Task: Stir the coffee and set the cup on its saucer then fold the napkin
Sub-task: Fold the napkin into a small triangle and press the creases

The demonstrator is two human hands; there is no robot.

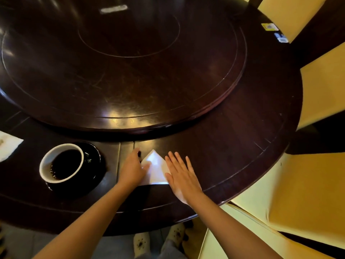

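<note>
A white napkin (pixel 156 168) lies folded into a pointed shape on the dark table, near the front edge. My left hand (pixel 133 168) rests on its left side, fingers pressing the paper down. My right hand (pixel 180 176) lies flat with fingers spread, covering the napkin's right edge. To the left, a white cup (pixel 61 162) full of black coffee stands on a black saucer (pixel 93 159). No spoon shows in the frame.
A large round turntable (pixel 119 71) fills the middle of the dark wooden table (pixel 233 156). Another white napkin (pixel 7 145) lies at the far left edge. Yellow upholstered chairs (pixel 306 193) stand along the right side. My feet show below the table.
</note>
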